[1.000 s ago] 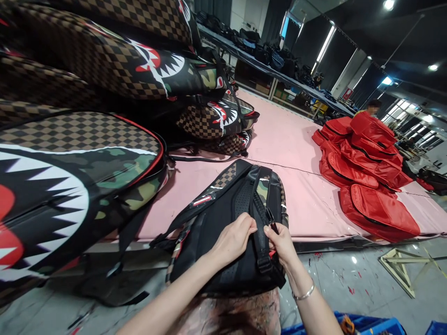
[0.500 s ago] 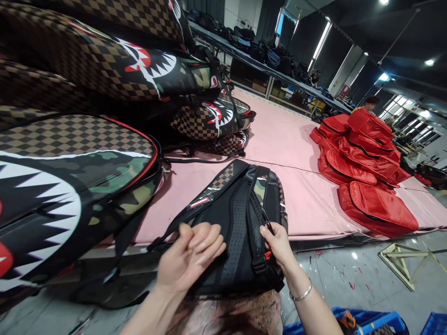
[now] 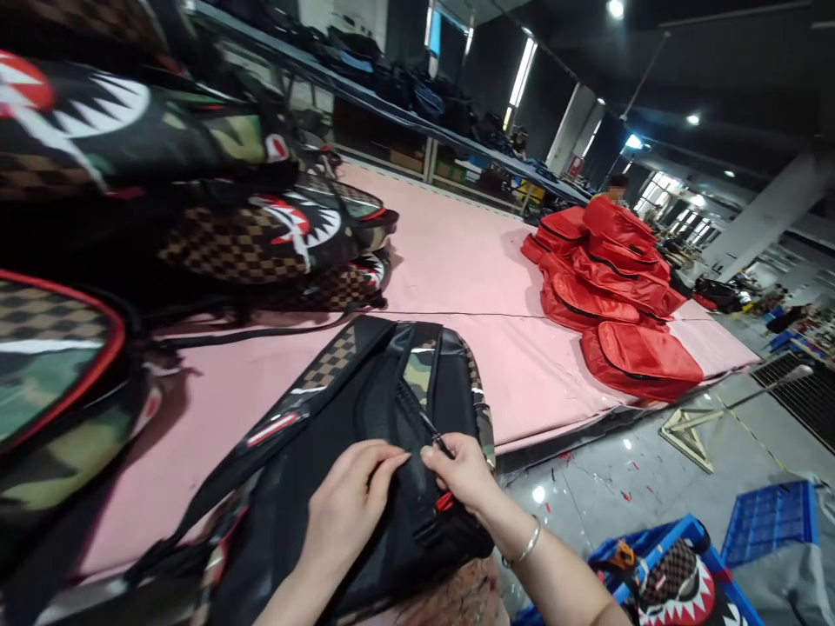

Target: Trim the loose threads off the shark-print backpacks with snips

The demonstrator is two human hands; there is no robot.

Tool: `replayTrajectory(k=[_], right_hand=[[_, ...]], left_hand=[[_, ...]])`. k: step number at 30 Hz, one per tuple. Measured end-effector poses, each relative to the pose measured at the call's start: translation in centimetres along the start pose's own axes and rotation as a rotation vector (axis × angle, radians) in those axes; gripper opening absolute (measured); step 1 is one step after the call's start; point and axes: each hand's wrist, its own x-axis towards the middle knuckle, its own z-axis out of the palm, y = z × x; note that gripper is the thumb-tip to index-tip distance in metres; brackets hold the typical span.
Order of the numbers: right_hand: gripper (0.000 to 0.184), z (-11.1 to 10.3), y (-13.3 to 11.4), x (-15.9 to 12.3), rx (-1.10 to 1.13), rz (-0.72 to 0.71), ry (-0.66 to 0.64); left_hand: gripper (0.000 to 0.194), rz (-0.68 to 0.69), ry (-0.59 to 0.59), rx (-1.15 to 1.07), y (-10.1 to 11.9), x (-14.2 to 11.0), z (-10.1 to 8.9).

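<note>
A black backpack (image 3: 306,469) lies back side up in front of me, its padded panel and shoulder straps showing, with checkered and camouflage trim along its edges. My right hand (image 3: 464,472) is closed around small thread snips (image 3: 431,430), whose thin dark blades point up and left over a shoulder strap. Beside it, my left hand (image 3: 352,500) is pinched shut just above the bag's middle; anything between the fingertips is too small to make out. A red tag (image 3: 444,502) shows under my right hand.
Checkered backpacks with shark-teeth prints (image 3: 261,235) are piled at the left. Red bags (image 3: 606,269) form a heap farther right on the pink-covered table (image 3: 450,252). Blue crates (image 3: 773,519) stand on the floor at lower right. A person (image 3: 617,187) is behind the red heap.
My left hand has gone from half-open and raised to a pinch close to my right hand. The view has turned right, and the backpack appears nearer. The snips stay in my right hand.
</note>
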Motion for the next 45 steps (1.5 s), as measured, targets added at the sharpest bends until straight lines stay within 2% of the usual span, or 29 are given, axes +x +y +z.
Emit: replayTrajectory(k=[5,7,11,15,18,22,31,35,38,43,45], right_hand=[[0.025,-0.7,-0.8,-0.8,-0.502,-0.184,0.185],[0.025,-1.0,-1.2,-1.5,-0.593,-0.220,0.179],[0.019,-2.1,-1.9,-2.3,-0.653,-0.376,0.044],[0.019,-2.8,-2.5,-2.4,-0.837,-0.554,-0.098],[0.018,-2.7,-2.8,-2.4,-0.956,-0.581,-0.147],[0.017,-2.2,-2.9,-2.4,-1.048,-0.566,-0.142],[0.018,-1.8,-2.5,-2.5,-1.045,-0.559,-0.098],[0.017,-1.8,-2.3,-2.0,-0.985,-0.570,-0.097],[0.018,-2.0,-2.0,-1.6,-0.813,-0.517,-0.051],[0.024,-1.3,-0.6,-0.3,-0.418,-0.322,0.134],[0.027,-0.6,-0.2,0.3,-0.288,-0.238,0.118]], left_hand=[[0.026,-0.347,0.019,-0.124,0.3,0.3,-0.4],[0.026,-0.420,0.009,-0.211,0.7,0.3,-0.6],[0.024,-0.431,0.025,-0.336,1.1,0.4,-0.8],[0.026,-0.455,0.037,-0.366,0.9,0.1,-0.7],[0.026,-0.464,0.025,-0.361,1.0,-0.1,-0.7],[0.026,-0.462,0.017,-0.323,1.2,0.0,-0.7],[0.025,-0.500,0.041,-0.442,1.3,0.1,-0.4],[0.026,-0.599,0.062,-0.625,1.3,0.2,-0.3],[0.030,-0.677,0.065,-0.797,1.2,0.5,-0.7],[0.034,-0.758,0.084,-1.022,1.9,0.6,-1.0],[0.034,-0.766,0.087,-1.054,2.3,0.5,-0.9]])
